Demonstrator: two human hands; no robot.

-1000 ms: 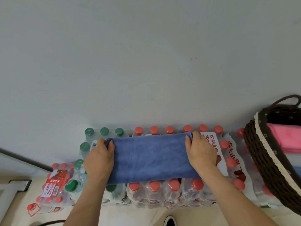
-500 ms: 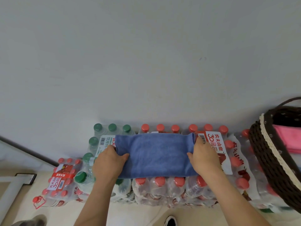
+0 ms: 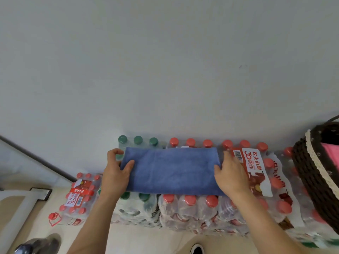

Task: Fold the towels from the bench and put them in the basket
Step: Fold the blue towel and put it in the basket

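The blue towel (image 3: pixel 172 171) lies flat as a long folded strip on top of the shrink-wrapped water bottle packs (image 3: pixel 192 208), so by the look of it one fold is done and at least one more is needed before it goes in; the basket (image 3: pixel 311 173) stands at the right edge, well apart from the strip, with a pink towel (image 3: pixel 330 153) already inside. The left hand (image 3: pixel 117 173) holds the strip's left end, thumb on top and fingers curled at the far corner; the right hand (image 3: pixel 231 176) sits at the right end with its thumb on the cloth, but blur hides whether it grips. Compared with half a second ago, both hands have slid outward off the cloth, leaving the ends squarer and less bunched; the basket sits further right in view.
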